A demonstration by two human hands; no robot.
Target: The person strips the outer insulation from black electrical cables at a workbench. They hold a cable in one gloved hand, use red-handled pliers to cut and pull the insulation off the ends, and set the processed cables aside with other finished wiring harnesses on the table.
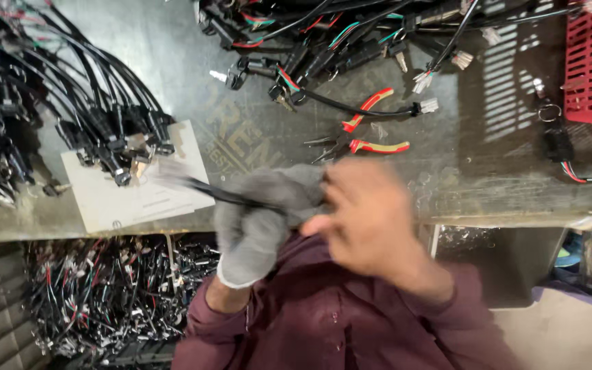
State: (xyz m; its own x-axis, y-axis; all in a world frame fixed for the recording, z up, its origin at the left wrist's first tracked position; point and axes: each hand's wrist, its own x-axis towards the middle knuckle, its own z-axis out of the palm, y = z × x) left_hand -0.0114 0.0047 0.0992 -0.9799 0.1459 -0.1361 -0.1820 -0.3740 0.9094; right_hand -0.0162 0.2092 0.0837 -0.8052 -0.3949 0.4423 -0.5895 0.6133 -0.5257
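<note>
Gripping a thin black cable (pixel 231 194) in my gloved left hand (pixel 258 223), I am closing its fingers around it to steady it; my bare right hand (pixel 368 219) is blurring at three o'clock, grasp unclear. Red-handled pliers (pixel 364 133) are lying at twelve, cable bundles (pixel 104 130) at ten, leaving bare metal table (pixel 501 178) toward two.
</note>
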